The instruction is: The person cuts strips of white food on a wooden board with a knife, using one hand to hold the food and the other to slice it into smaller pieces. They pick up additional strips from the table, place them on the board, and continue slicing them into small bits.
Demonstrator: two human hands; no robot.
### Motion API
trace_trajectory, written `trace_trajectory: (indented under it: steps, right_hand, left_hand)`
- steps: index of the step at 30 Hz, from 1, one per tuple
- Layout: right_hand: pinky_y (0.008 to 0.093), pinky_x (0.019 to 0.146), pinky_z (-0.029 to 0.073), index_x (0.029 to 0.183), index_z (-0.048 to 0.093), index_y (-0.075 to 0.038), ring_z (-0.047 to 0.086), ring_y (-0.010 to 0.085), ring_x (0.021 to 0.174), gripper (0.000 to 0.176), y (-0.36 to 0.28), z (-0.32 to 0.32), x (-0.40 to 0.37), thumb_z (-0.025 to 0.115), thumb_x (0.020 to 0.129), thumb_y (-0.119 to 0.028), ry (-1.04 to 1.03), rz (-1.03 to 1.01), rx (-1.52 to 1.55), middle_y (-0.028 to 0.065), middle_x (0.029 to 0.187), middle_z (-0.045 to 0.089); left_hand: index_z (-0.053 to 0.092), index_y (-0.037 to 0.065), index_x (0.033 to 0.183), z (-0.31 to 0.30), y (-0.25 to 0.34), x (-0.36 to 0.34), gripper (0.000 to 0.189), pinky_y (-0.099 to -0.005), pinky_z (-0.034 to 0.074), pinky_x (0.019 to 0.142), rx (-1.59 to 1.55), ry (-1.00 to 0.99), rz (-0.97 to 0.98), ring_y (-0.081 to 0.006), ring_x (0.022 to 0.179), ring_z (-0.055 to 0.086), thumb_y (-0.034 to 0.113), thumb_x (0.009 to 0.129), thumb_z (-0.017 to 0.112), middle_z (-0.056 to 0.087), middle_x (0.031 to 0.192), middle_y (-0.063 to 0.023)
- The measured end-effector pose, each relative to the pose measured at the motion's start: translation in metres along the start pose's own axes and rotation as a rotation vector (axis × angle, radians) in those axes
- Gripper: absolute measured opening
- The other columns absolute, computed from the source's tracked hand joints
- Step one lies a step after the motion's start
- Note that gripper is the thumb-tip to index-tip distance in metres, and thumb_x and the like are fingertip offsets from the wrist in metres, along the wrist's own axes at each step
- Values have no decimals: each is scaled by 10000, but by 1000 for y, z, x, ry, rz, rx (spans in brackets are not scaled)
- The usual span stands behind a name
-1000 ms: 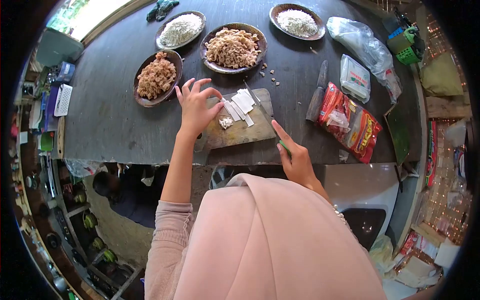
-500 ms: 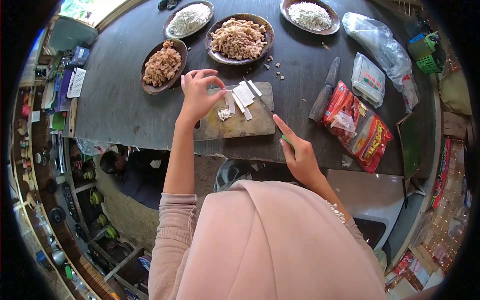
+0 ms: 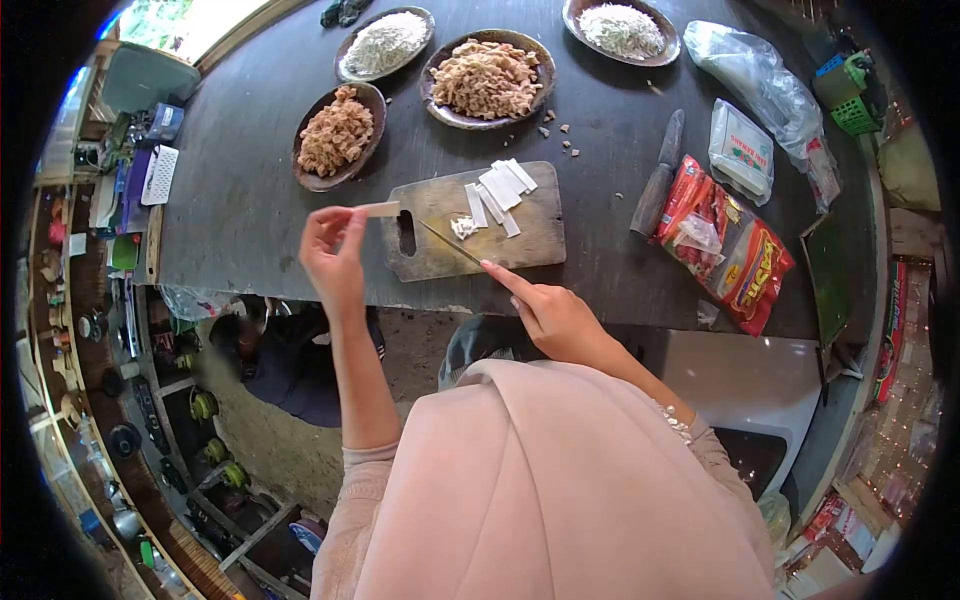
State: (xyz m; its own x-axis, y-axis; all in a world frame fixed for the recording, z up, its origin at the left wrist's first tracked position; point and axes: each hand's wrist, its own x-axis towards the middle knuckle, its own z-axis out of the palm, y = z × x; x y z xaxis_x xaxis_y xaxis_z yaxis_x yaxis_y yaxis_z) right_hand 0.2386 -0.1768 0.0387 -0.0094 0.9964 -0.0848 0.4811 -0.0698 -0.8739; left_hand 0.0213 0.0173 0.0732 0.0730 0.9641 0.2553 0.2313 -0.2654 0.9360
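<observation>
My left hand (image 3: 333,245), left of the cutting board, pinches a flat white strip (image 3: 379,209) whose free end points right toward the board's handle hole. My right hand (image 3: 548,311) is closed round a knife, its fist at the board's front edge. The knife blade (image 3: 449,242) slants up and left over the wooden cutting board (image 3: 540,238), and its handle is hidden by my fingers. Several white strips (image 3: 500,187) lie loosely stacked on the board's upper right. A small heap of short white pieces (image 3: 463,227) sits beside the blade.
Behind the board stand bowls of brown pieces (image 3: 487,80) and reddish-brown pieces (image 3: 338,130), plus plates of white shreds (image 3: 385,43) (image 3: 622,32). To the right lie another knife (image 3: 657,190), a red packet (image 3: 725,245) and plastic bags (image 3: 755,75). A person (image 3: 290,370) is below the table's front edge.
My left hand has moved left and down off the board, now with a white strip. My right hand has shifted left, bringing the knife from the strips to beside the small pieces.
</observation>
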Motion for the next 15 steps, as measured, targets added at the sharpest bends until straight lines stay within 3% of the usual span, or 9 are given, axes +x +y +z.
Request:
trace_trajectory:
  steps: [4,5,7,8,9,10,11,13,15]
  right_hand:
    - [535,752,532,1575,382,-253,663,449,761,615,-12,-1,8,511,994,-99,54,74,-31,274,850,677]
    - [458,721,508,1573,398,-244,615,438,701,628,-10,0,8,518,987,-53,112,81,-3,302,792,602]
    - [438,697,499,1571,401,-239,582,429,665,623,-17,-4,8,517,988,-52,127,119,-21,301,766,576]
    - [417,673,490,1569,404,-233,550,420,630,617,-21,-7,9,515,990,-51,146,154,-21,301,740,550]
    - [543,728,471,1570,393,-229,635,484,773,607,-28,-10,9,509,994,-79,113,203,-35,309,833,643]
    - [543,728,471,1570,393,-229,635,484,773,607,-32,-11,9,509,994,-79,111,205,-50,309,833,643]
    - [542,732,472,1571,393,-230,634,482,776,604,-35,-10,9,508,997,-78,105,224,-66,308,831,641]
    - [541,736,472,1571,393,-231,634,479,779,602,-42,-7,10,507,1000,-77,104,253,-86,307,828,639]
    - [535,739,474,1574,391,-234,639,470,789,605,-48,-3,11,507,1003,-69,139,254,-60,303,843,638]
  left_hand:
    - [634,63,945,12,-22,-29,103,-205,439,745,-151,-133,-155,-45,825,595,44,943,735,667,886,11]
    - [628,65,943,17,-24,-36,104,-204,430,738,-194,-131,-190,-42,819,586,49,948,730,666,884,12]
    - [616,69,947,32,-23,-46,99,-187,406,729,-316,-119,-224,-24,782,552,61,966,713,660,880,18]
    - [628,75,923,35,-21,-48,115,-233,426,757,-308,-126,-274,-67,821,558,78,940,741,659,834,21]
    - [637,90,905,37,-23,-49,137,-291,420,821,5,-110,-60,-115,901,556,114,904,772,659,861,22]
    - [646,105,888,38,-25,-49,165,-350,415,884,318,-90,154,-163,981,553,150,868,804,659,888,22]
    - [646,105,888,34,-26,-49,165,-350,415,884,307,-87,149,-163,981,553,150,868,804,659,888,22]
    - [671,145,875,26,-23,-49,193,-463,327,1005,709,-141,203,-262,1146,480,221,801,833,647,1033,13]
    - [683,158,898,18,-31,-47,195,-481,298,1027,661,-163,229,-277,1175,463,238,797,831,624,1107,6]
